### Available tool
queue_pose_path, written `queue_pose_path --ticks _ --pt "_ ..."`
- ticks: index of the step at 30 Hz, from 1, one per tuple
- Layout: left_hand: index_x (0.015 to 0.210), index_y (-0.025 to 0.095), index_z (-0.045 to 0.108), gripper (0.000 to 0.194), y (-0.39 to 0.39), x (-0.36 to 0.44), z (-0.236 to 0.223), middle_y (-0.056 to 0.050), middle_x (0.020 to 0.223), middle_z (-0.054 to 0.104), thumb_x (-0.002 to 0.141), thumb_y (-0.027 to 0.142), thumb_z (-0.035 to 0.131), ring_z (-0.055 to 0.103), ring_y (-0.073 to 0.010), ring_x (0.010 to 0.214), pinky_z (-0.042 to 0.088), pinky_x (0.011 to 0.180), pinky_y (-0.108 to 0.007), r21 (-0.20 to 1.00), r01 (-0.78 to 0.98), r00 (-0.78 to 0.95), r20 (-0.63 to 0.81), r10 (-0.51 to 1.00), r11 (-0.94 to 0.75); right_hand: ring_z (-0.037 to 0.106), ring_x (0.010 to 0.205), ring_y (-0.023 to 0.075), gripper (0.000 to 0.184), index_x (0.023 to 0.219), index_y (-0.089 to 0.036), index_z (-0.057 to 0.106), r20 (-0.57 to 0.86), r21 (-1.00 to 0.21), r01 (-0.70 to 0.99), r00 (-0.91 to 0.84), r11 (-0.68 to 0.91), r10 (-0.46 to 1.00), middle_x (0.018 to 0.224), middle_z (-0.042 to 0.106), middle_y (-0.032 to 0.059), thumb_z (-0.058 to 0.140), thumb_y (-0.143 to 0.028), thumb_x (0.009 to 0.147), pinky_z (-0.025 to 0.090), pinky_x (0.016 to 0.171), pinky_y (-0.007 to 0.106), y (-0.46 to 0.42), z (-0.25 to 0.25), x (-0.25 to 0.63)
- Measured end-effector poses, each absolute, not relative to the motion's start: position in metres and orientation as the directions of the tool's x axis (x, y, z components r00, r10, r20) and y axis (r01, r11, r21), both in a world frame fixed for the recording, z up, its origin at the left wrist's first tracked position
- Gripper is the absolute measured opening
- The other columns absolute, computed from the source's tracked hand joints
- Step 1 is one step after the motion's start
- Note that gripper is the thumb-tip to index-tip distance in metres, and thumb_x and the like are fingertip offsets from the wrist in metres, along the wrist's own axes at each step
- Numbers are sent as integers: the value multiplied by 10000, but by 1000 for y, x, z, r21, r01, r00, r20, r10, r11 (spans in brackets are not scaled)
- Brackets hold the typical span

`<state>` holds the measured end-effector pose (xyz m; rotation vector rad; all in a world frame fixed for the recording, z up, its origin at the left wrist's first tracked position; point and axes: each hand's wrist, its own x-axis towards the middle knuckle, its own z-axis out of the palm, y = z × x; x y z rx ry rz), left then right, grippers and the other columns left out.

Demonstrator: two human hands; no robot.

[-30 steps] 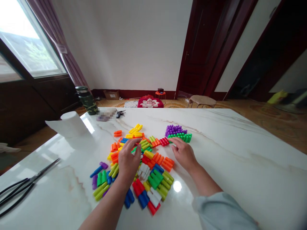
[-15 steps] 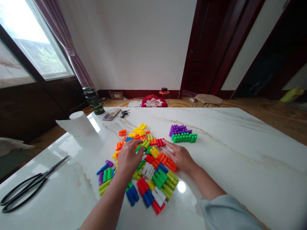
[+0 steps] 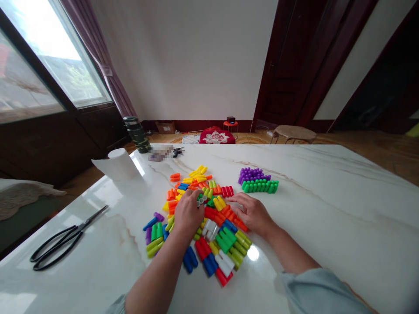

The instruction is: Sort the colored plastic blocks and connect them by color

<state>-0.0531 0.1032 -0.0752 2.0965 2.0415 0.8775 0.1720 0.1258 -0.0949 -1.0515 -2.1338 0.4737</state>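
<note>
A heap of colourful plastic bullet-shaped building blocks [image 3: 225,239] lies on the white marbled table [image 3: 327,226]. Over the heap's middle, my left hand [image 3: 190,211] has its fingers closed on a green block [image 3: 200,199], whose round hollow ends face me. At the right side of the pile is my right hand [image 3: 253,212], fingers apart and holding nothing, close to some orange blocks [image 3: 238,220]. Behind it stand a purple row of joined blocks [image 3: 253,175] and a green row of joined blocks [image 3: 260,186], placed side by side.
Long-handled black scissors [image 3: 72,237] lie at the left. Farther back are a paper roll [image 3: 121,165], a camouflage flask [image 3: 136,134], a blurred-out flat object [image 3: 160,152] and keys [image 3: 178,151]. A stool [image 3: 293,132] is beyond the table.
My left hand has closed on a green block and turned it so its hollow ends show. My right hand stays beside the heap. The view has shifted slightly.
</note>
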Motion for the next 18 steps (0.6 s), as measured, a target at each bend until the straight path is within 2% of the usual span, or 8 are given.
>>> queue_pose_path --ticks 2,4,6,7,9,11,14,18 --pt "1019 195 662 241 105 -53 -75 -93 1020 671 789 173 593 653 -262 911 522 807 -398 550 823 -110 400 910 -143 653 941 176 240 1074 -246 692 435 -601 534 -405 594 804 1089 689 41 565 -219 871 532 842 316 126 -95 172" --pt "1058 199 631 265 106 -50 -73 -67 948 684 801 262 631 663 -233 853 537 793 -388 751 630 -196 399 896 -197 650 834 158 225 1071 -243 688 444 -617 529 -377 583 813 1089 684 44 558 -244 886 541 769 296 125 -94 172" --pt "1131 196 582 362 105 -46 -69 -55 930 694 819 371 637 676 -200 793 560 764 -368 946 240 -225 271 936 -216 613 688 125 220 1075 -238 680 458 -639 513 -345 573 820 1102 676 51 552 -270 899 535 684 275 122 -93 170" --pt "1161 189 560 409 104 -45 -66 -64 950 699 827 414 629 686 -195 786 570 754 -364 983 12 -187 183 965 -184 585 631 109 225 1088 -236 672 463 -654 497 -332 570 822 1109 671 54 552 -277 902 527 649 267 120 -92 168" --pt "1185 164 544 447 101 -41 -62 -103 1022 702 832 427 619 705 -219 850 580 776 -383 939 -340 -52 45 998 -60 546 579 94 263 1147 -236 642 471 -694 444 -316 567 823 1109 667 56 557 -282 903 512 598 255 115 -88 163" --pt "1182 137 552 426 99 -38 -58 -134 1060 701 823 356 620 704 -260 947 576 830 -415 865 -498 73 -30 997 63 557 609 99 333 1233 -243 591 482 -730 379 -303 569 822 1122 656 57 560 -285 905 511 588 249 109 -82 157" --pt "1176 123 557 384 96 -32 -56 -143 1084 697 818 253 608 685 -285 1031 559 898 -446 806 -573 155 -70 985 148 591 714 113 411 1311 -260 532 503 -740 347 -283 576 817 1216 601 68 572 -294 903 531 631 253 102 -75 152" --pt "1132 157 579 334 94 -24 -60 -111 1078 690 818 254 637 684 -258 1031 561 915 -422 811 -569 142 -64 988 134 585 733 117 416 1272 -273 568 536 -692 423 -242 586 808 1255 555 70 636 -338 867 535 644 263 102 -73 153"
